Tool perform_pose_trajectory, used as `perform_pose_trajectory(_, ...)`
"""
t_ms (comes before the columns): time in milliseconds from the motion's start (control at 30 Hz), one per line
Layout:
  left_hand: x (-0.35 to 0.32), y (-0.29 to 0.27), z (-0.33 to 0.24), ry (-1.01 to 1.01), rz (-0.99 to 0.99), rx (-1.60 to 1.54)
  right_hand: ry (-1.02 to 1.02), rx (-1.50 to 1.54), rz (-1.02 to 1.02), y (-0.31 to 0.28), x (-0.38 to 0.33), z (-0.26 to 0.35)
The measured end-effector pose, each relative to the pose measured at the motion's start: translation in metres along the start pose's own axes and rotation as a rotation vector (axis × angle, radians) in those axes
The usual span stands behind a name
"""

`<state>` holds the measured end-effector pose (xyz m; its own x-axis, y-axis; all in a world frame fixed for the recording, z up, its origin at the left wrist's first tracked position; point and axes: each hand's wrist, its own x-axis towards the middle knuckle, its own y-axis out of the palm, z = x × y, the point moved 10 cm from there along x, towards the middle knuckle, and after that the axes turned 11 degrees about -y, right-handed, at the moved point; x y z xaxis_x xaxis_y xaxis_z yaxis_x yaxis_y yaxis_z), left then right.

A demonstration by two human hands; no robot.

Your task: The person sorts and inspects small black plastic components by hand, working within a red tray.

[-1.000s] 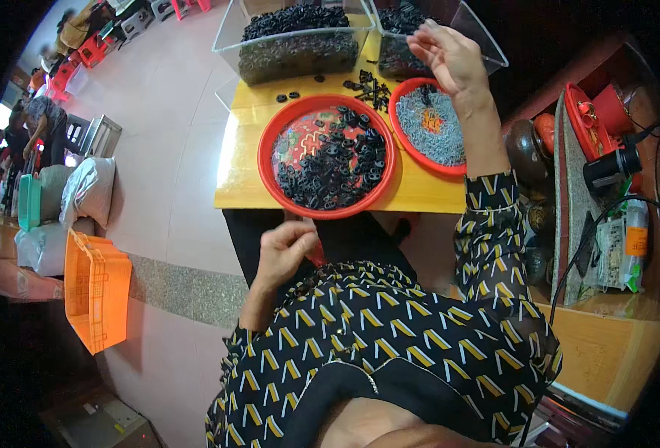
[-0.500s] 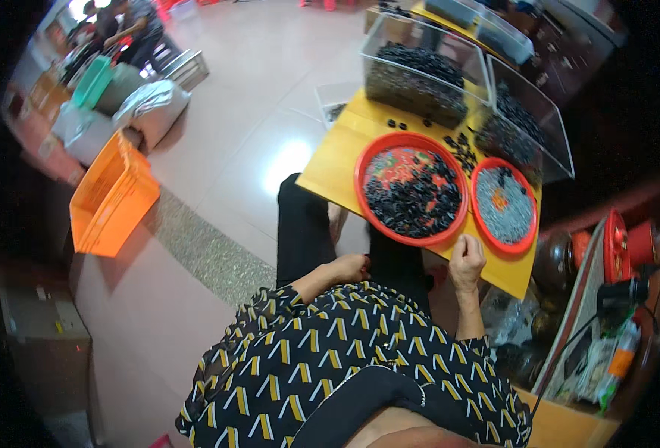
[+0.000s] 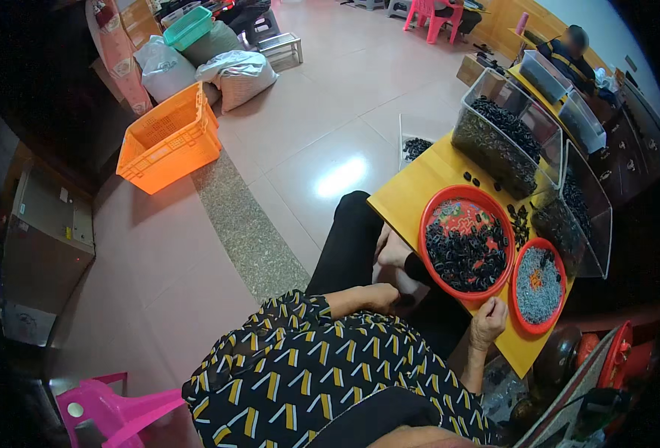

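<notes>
- Chair (image 3: 121, 407) in pink plastic, just beside the wearer's patterned shirt at the lower left.
- An orange crate (image 3: 166, 172) stands on the floor, blocking the way toward the filled sacks (image 3: 244, 78) beyond it; a green basin (image 3: 188, 28) sits on top of them.
- Open tiled floor (image 3: 292, 149) runs from the crate to the table, crossed by a speckled stone strip (image 3: 248, 224).
- The left hand (image 3: 380, 297) lies curled at the lap; its fingertips are hidden, so I cannot tell whether it holds anything.
- The yellow table (image 3: 408, 190) has a bare left corner above the knee.
- On it, a large red tray (image 3: 424, 239) carries glossy black parts (image 3: 457, 257), heaped toward the near side.
- The right hand (image 3: 488, 322), fingers drawn together, is at the front edge; any grip is unclear.
- Clear bins (image 3: 486, 145) of black pieces wall off the far side.
- A smaller red tray (image 3: 536, 328) holds small silvery pieces (image 3: 535, 299).
</notes>
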<state>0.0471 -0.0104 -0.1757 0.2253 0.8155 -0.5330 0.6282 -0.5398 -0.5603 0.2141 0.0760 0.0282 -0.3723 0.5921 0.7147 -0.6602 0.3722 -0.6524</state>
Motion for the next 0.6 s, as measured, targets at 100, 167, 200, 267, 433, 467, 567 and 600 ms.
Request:
perform_pose_trajectory(100,-0.025,-0.020,-0.020,0.011,-0.032,-0.042,0.001,0.007,0.018,0.001,0.002,0.002)
perform_pose_trajectory(167,-0.028,-0.026,-0.024,0.018,-0.075,-0.075,0.007,0.001,0.011,0.001,0.001,0.002)
perform_pose_trajectory(200,-0.027,-0.020,-0.023,-0.020,-0.033,-0.072,0.012,-0.005,0.001,0.000,0.001,0.002)
perform_pose_trajectory(267,-0.031,-0.013,-0.027,-0.001,0.054,0.024,0.014,-0.003,0.004,0.000,0.000,0.003)
perform_pose_trajectory(433,-0.018,0.004,-0.031,0.116,0.061,0.026,0.058,-0.044,0.066,-0.001,-0.008,-0.003)
perform_pose_trajectory(467,-0.012,0.008,-0.032,0.137,0.046,0.097,0.011,-0.056,0.035,-0.001,-0.003,0.002)
perform_pose_trajectory(567,0.005,0.033,-0.027,0.176,0.086,0.285,-0.058,-0.069,0.013,0.000,0.000,0.008)
perform_pose_trajectory(600,-0.016,0.011,-0.050,0.215,0.045,0.272,-0.021,-0.064,0.062,0.006,-0.005,-0.003)
